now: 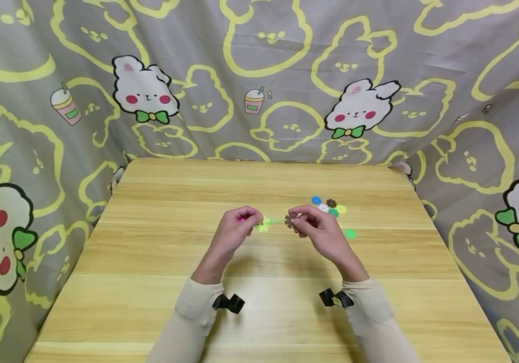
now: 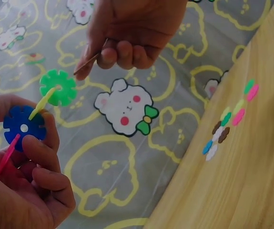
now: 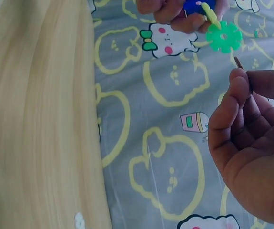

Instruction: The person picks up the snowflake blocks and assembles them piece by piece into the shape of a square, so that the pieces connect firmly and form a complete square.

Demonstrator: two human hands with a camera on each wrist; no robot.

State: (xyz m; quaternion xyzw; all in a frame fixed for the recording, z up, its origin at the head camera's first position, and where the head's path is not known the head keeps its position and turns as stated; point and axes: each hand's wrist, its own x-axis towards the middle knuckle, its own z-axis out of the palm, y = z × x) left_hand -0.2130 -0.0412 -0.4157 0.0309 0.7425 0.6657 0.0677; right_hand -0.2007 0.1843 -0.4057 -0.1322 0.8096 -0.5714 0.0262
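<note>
My left hand (image 1: 237, 229) grips a short chain of slotted plastic discs. In the left wrist view its fingers and thumb hold the blue disc (image 2: 18, 120), with a pink disc (image 2: 7, 156) slotted into one side. A yellow disc (image 2: 39, 105) joins the blue one to a green disc (image 2: 63, 95), which sticks out at the chain's free end. Facing it, my right hand (image 1: 320, 229) pinches a brown slotted disc (image 1: 289, 222) between thumb and fingers. The brown disc is seen edge-on in the right wrist view, a small gap away from the green disc.
Several loose discs lie on the wooden table (image 1: 128, 252) beyond and beside the right hand, among them a blue disc (image 1: 316, 200), a yellow disc (image 1: 341, 209) and a green disc (image 1: 350, 233). A patterned grey curtain (image 1: 286, 143) surrounds the table's back and sides.
</note>
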